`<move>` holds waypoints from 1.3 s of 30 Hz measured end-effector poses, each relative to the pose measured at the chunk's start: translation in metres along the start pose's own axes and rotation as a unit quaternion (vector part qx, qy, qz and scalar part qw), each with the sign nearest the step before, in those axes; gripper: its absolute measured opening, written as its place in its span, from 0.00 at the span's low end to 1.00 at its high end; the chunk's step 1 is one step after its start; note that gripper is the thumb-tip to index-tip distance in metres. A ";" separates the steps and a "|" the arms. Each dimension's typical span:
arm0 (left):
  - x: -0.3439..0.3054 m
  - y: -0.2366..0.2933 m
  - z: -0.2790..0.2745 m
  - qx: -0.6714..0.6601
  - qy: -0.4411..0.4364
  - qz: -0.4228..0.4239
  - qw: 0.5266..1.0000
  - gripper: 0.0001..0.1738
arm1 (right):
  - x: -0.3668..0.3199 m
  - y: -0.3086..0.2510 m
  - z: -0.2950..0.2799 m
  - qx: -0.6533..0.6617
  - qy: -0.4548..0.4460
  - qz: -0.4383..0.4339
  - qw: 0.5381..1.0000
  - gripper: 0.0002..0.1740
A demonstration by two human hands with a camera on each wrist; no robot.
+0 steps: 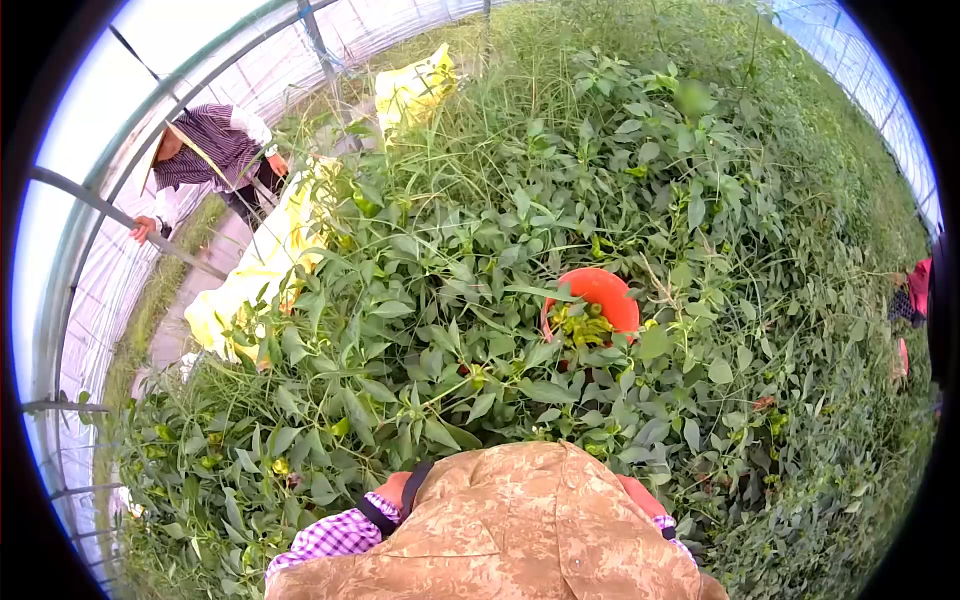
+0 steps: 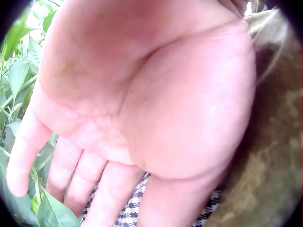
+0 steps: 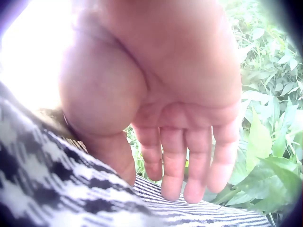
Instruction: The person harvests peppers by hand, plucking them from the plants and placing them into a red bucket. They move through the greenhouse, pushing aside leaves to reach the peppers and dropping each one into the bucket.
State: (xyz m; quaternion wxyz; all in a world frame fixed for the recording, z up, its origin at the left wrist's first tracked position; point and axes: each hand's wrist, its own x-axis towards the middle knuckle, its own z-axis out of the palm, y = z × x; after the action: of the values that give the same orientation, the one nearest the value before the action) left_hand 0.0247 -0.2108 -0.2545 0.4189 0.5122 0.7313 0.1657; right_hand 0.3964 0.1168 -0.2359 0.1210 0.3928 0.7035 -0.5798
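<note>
My left hand hangs palm toward the camera in the left wrist view, its fingers straight and slightly spread, nothing held. It is beside my brown patterned garment, with pepper leaves along its outer side. In the right wrist view my right hand hangs with straight fingers and an empty palm, close to black-and-white checked cloth. From the head view, both hands are at my sides, mostly hidden by the garment. A red bucket holding green peppers stands among the plants ahead.
Dense pepper plants surround me. Yellow sacks lie along the left edge of the plants. A person in a striped top leans beside the metal frame at the left. Part of another person in pink shows at the far right.
</note>
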 end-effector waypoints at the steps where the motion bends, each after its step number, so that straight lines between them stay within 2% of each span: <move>1: 0.000 0.001 0.002 -0.007 0.013 0.006 1.000 0.25 | 0.000 -0.008 -0.001 -0.005 -0.011 0.002 1.000 0.23; 3: 0.001 0.003 0.006 -0.015 0.034 0.017 0.999 0.24 | -0.007 -0.042 -0.008 -0.022 -0.043 -0.005 0.999 0.24; 5: 0.000 0.005 0.009 -0.024 0.048 0.026 0.998 0.24 | -0.004 -0.059 -0.017 -0.014 -0.070 0.041 0.997 0.25; 7: 0.001 0.006 0.013 -0.029 0.063 0.033 0.997 0.23 | 0.064 -0.070 -0.046 -0.003 -0.154 0.027 0.988 0.25; 9: 0.003 0.006 0.015 -0.036 0.084 0.043 0.995 0.23 | 0.172 -0.109 -0.087 0.031 -0.245 0.008 0.969 0.25; 11: 0.002 0.002 0.018 -0.054 0.105 0.056 0.991 0.22 | 0.253 -0.141 -0.112 0.053 -0.308 0.005 0.950 0.25; 13: 0.004 0.004 0.014 -0.044 0.041 0.018 0.998 0.25 | 0.296 -0.158 -0.119 0.064 -0.348 0.020 0.935 0.25; 14: 0.004 0.007 0.014 -0.055 0.076 0.043 0.995 0.21 | 0.310 -0.162 -0.122 0.067 -0.361 0.027 0.930 0.25; 17: 0.003 0.001 0.016 -0.022 0.063 0.043 0.997 0.19 | 0.341 -0.172 -0.125 0.074 -0.391 0.038 0.917 0.25; 18: 0.003 -0.004 0.021 0.007 0.088 0.083 0.993 0.18 | 0.349 -0.173 -0.126 0.076 -0.399 0.042 0.913 0.25; 21: 0.002 -0.022 0.035 0.048 0.064 0.068 0.995 0.18 | 0.362 -0.183 -0.123 0.081 -0.417 0.049 0.904 0.25; 22: 0.005 -0.016 0.034 0.098 -0.008 -0.013 0.995 0.19 | 0.374 -0.176 -0.125 0.086 -0.425 0.050 0.900 0.25; 23: 0.001 -0.010 0.030 0.097 -0.008 -0.018 0.995 0.19 | 0.374 -0.178 -0.124 0.091 -0.429 0.050 0.898 0.25; 25: -0.006 0.000 0.022 0.028 0.075 0.041 0.996 0.14 | 0.379 -0.173 -0.127 0.106 -0.432 0.045 0.894 0.26; 26: -0.010 -0.005 0.021 0.058 0.037 0.042 0.997 0.12 | 0.384 -0.167 -0.128 0.120 -0.430 0.035 0.894 0.26; 27: -0.007 0.012 0.001 0.056 0.038 0.039 0.997 0.12 | 0.381 -0.154 -0.127 0.144 -0.435 0.008 0.889 0.26; 29: 0.004 0.065 -0.066 0.094 -0.132 -0.153 0.975 0.10 | 0.276 -0.129 -0.090 0.083 -0.247 -0.002 0.965 0.23; 31: 0.003 0.061 -0.095 -0.048 0.059 -0.193 0.978 0.10 | 0.138 -0.052 -0.049 0.005 -0.100 0.002 0.995 0.22; 32: 0.005 0.051 -0.100 -0.112 0.192 -0.214 0.951 0.11 | 0.076 -0.024 -0.036 -0.016 -0.048 0.018 0.999 0.21; 33: 0.009 0.040 -0.104 -0.172 0.321 -0.231 0.902 0.13 | 0.032 -0.006 -0.033 -0.031 -0.011 0.033 0.999 0.22; 35: 0.020 0.029 -0.122 -0.116 0.400 -0.301 0.858 0.18 | 0.027 -0.050 -0.049 -0.019 0.026 0.025 0.999 0.21; 39: 0.050 -0.005 -0.113 -0.099 0.394 -0.313 0.858 0.21 | 0.039 -0.103 -0.078 -0.060 0.109 -0.021 0.992 0.21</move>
State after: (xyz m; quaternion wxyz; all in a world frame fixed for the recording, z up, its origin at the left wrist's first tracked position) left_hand -0.0735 -0.1473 -0.2127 0.1740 0.1038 0.9368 0.2852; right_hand 0.3216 0.2025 -0.1633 0.0548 0.4303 0.7543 -0.4928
